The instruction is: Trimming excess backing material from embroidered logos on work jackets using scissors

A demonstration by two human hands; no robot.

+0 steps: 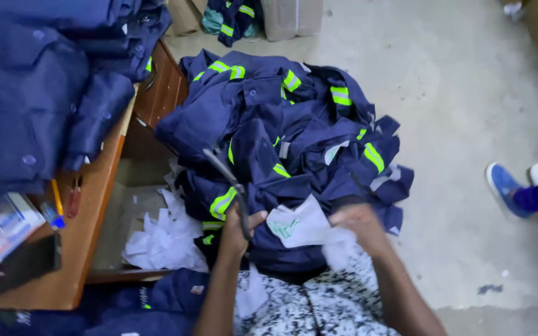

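My left hand [239, 229] grips a pair of dark scissors [222, 169], whose blades point up and to the left over a pile of navy work garments [281, 124] with yellow-green reflective stripes. My right hand [359, 224], blurred, pinches a white paper tag [299, 227] that lies on the nearest garment of the pile. The two hands are close together at the pile's near edge, above my lap.
A wooden desk [88, 205] at the left carries a stack of folded navy garments [32, 87], a booklet [1, 227] and pens. Its open drawer [133, 275] holds white paper scraps [163, 239]. Another person's blue shoes [509, 190] stand at right. Cardboard boxes [294, 18] sit at the far end.
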